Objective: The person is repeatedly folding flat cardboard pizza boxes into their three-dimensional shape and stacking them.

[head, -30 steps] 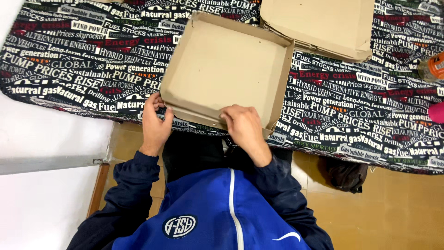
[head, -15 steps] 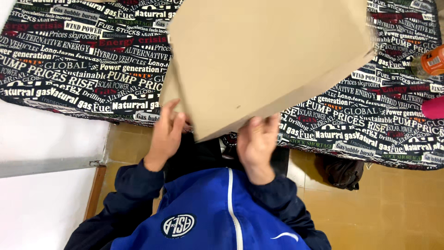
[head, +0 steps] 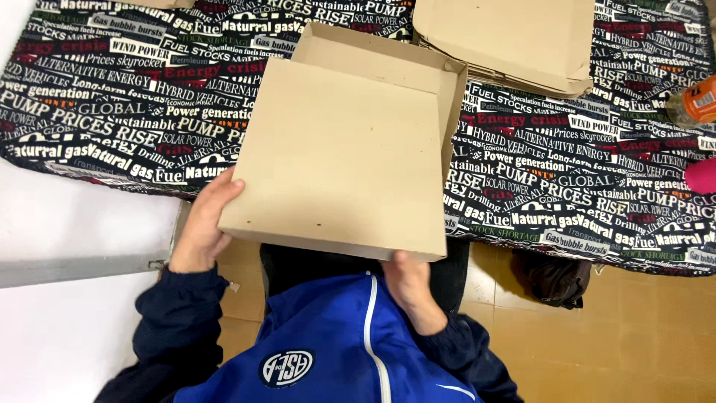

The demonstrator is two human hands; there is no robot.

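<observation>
Fingers [head: 224, 195] on cardboard box [head: 343, 157]

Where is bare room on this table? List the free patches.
Free: printed tablecloth left of the cardboard box, and the strip between it and the orange bottle, below the flat cardboard stack. Crowded: near edge, where left hand and right hand grip the box.

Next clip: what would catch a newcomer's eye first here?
The flat cardboard box fills the middle, its lid folded down over the tray. The left hand grips its near-left corner and the right hand its near edge. Beneath it lies a black tablecloth covered in printed words, with a stack of flat cardboard at the far right.
</observation>
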